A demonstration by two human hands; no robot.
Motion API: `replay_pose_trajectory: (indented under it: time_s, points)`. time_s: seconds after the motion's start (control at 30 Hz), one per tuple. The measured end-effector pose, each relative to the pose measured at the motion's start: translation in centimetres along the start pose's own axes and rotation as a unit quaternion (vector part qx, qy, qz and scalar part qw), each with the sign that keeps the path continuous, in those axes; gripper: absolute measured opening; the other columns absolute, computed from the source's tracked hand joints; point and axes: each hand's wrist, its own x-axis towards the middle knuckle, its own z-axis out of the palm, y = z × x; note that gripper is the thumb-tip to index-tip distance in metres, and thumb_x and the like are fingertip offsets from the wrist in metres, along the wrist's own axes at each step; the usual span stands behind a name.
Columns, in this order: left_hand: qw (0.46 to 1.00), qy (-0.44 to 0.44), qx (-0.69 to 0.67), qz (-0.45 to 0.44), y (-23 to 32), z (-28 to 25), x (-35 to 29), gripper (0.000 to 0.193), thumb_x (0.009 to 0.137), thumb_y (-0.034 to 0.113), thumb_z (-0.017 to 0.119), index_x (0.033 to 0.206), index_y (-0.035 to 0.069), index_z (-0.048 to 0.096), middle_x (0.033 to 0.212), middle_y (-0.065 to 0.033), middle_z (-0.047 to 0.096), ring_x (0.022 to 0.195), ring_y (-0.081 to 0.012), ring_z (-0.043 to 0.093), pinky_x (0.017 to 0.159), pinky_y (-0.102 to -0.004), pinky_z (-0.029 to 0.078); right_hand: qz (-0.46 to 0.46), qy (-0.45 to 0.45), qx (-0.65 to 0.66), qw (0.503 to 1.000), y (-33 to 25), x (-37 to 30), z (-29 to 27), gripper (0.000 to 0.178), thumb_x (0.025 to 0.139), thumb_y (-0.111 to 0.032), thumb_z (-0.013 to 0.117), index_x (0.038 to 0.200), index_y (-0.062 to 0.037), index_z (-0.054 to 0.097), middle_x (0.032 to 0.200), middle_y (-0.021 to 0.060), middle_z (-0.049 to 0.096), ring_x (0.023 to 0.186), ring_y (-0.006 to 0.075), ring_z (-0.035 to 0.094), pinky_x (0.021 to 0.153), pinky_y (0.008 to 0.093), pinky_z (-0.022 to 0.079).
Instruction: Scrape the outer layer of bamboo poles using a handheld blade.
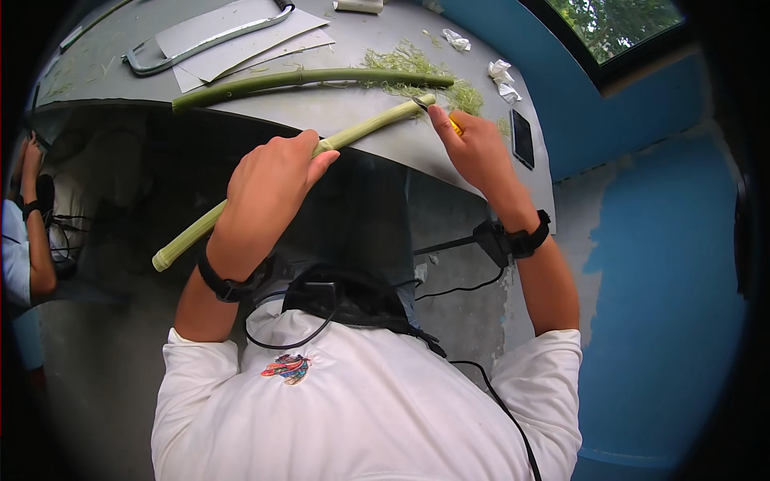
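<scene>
A pale, scraped bamboo stick (373,124) slants from my lap up to the table's near edge. My left hand (271,186) is wrapped round it close to a joint. At its far end my right hand (479,151) is closed on a yellow-handled knife (456,127), mostly hidden in the fist. The knife's dark blade tip touches or nearly touches the stick's end, with my thumb alongside. Just beyond lies a second bamboo stick (309,78), still dark green, across the table.
Thin green shavings (405,62) lie in a heap on the grey table (353,102). A hacksaw frame (212,42) rests on paper sheets (265,56). A phone (522,139) and crumpled tissues (504,81) sit at the right edge. Another person's arm (36,232) shows at far left.
</scene>
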Motion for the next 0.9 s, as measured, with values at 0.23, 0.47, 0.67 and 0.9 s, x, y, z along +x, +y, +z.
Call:
replay_pose_trajectory:
  time_s: [0.23,0.47,0.67,0.9]
  points:
    - [1.0,0.003,-0.004,0.013,0.4,-0.3,-0.1,0.051,0.114,0.051,0.067,0.097,0.002,0.065,0.077,-0.0237,0.07,0.078,-0.0498,0.07,0.068,-0.0563,0.055,0.035,0.033,-0.08,0.996,5.3,1.2,1.3,0.081,0.116,-0.068,0.053,0.083,0.0026,0.073,0.079,0.0303,0.072,0.079,0.0533,0.071,0.074,0.0599,0.055]
    - [1.0,-0.017,0.008,-0.009,0.2,-0.3,-0.3,0.054,0.115,0.053,0.065,0.098,0.002,0.066,0.078,-0.0234,0.071,0.08,-0.0501,0.071,0.07,-0.0564,0.056,0.023,-0.053,-0.001,0.998,-1.1,-0.2,2.1,0.081,0.112,-0.071,0.057,0.083,0.0027,0.075,0.079,0.0317,0.072,0.079,0.053,0.071,0.076,0.0606,0.056]
    - [1.0,-0.002,0.004,0.008,0.6,-0.5,0.0,0.055,0.115,0.053,0.064,0.097,0.002,0.067,0.08,-0.0242,0.072,0.081,-0.0501,0.072,0.07,-0.0564,0.057,0.021,0.054,-0.07,0.996,4.5,1.0,2.5,0.078,0.114,-0.068,0.056,0.086,0.0018,0.076,0.082,0.0313,0.074,0.083,0.0551,0.072,0.077,0.0624,0.055]
    - [1.0,-0.01,-0.01,-0.009,0.2,-0.4,0.3,0.054,0.116,0.052,0.063,0.097,0.001,0.068,0.08,-0.0248,0.072,0.081,-0.0505,0.071,0.072,-0.0568,0.056,-0.013,-0.029,0.021,0.999,-1.5,-0.2,-0.3,0.077,0.115,-0.066,0.055,0.085,0.001,0.075,0.081,0.0302,0.074,0.081,0.0542,0.07,0.076,0.0616,0.055]
